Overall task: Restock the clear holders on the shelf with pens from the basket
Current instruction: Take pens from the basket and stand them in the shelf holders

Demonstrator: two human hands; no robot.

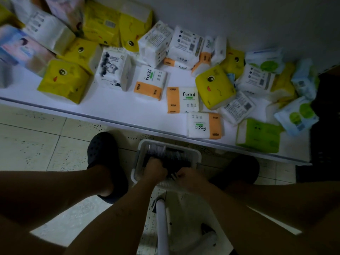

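The left hand (155, 169) and right hand (189, 178) are both curling round dark pens (173, 159) in the basket (195, 154) sitting on the floor (36, 140) below the shelf (110, 107), so overfull fistfuls are probably risking pens slipping loose and scattering.

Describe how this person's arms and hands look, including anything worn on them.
The left forearm and right forearm are bare, with no sleeves in view. The left hand and right hand are ungloved. No watch, ring or bracelet shows, though the light is dim. No markings can be made out on either arm.
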